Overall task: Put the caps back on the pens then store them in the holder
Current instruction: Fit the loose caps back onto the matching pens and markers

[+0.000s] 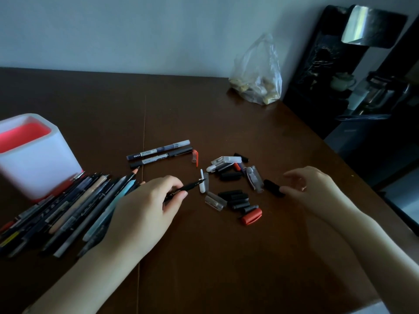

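Early: two capped pens point(158, 152) out, holder point(40, 159) apparently empty, pen pile point(68, 207) uncapped. Left hand point(140, 209) gripping black pen point(190, 186); right hand point(315, 189) at black cap point(272, 186), grip unclear.

Uncapped black pen point(188, 186) pointing right, loose caps point(235, 197) clustered, white holder point(38, 164) upright

Left hand point(145, 209) pinches a black pen point(192, 185), knuckles up; right hand point(317, 189) is loosely spread, fingertip touching a black cap point(273, 187).
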A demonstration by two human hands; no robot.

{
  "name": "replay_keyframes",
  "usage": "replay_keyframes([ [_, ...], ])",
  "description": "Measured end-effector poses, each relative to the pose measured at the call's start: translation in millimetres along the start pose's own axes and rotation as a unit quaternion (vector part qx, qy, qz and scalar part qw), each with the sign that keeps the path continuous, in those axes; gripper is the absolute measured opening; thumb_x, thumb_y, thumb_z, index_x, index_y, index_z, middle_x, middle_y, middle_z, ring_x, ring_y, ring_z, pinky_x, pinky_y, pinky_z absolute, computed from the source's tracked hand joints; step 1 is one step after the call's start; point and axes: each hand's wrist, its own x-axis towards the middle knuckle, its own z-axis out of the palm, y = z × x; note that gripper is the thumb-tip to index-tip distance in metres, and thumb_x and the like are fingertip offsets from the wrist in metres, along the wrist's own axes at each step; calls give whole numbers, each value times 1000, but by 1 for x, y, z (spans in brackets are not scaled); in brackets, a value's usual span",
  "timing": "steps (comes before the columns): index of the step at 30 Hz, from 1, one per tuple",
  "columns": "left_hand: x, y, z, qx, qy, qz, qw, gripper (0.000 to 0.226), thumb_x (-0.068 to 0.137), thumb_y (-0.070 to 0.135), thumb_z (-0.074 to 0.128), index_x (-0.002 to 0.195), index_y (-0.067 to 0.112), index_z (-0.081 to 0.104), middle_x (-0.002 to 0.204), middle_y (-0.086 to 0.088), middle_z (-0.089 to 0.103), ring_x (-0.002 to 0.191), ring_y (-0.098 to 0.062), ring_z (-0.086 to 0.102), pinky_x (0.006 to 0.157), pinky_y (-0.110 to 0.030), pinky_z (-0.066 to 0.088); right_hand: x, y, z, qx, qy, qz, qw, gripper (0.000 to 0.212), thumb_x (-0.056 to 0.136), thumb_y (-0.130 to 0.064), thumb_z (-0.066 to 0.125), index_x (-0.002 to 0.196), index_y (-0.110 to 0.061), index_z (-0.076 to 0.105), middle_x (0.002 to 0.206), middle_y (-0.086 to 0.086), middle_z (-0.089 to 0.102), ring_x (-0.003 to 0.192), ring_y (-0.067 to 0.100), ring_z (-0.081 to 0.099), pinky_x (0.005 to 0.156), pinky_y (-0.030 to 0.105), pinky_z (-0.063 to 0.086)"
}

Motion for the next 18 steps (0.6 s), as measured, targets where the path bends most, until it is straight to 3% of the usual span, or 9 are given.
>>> replay_keyframes([
  [2,1,2,-1,-2,1,2,1000,19,77,27,59,86,13,68,74,3,68,64,-11,63,55,-10,39,5,-1,5,14,-29,13,999,41,81,-36,64,119,-21,57,99,-7,49,89,8,49,74,20,38],
  [8,-1,1,-1,-9,9,-9,1000,16,78,26,62,86,12,68,74,2,68,65,-11,63,56,-5,34,14,-13,9,-5,-70,-18,997,22,85,-29,60,106,-24,63,103,-3,60,93,11,54,79,25,45],
  [14,-2,-1,0,-18,14,-18,1000,20,83,32,61,87,14,67,73,5,66,63,-7,58,53,-4,34,7,-30,11,36,-136,-60,988,12,82,-31,63,92,-33,57,83,-15,56,78,4,56,64,17,46],
  [18,-2,-4,1,-19,10,-21,1000,20,84,32,60,88,15,67,74,7,66,65,-4,57,55,-4,36,13,-37,11,63,-68,-69,993,17,85,-36,59,100,-28,60,86,-13,56,78,1,54,61,15,41],
])
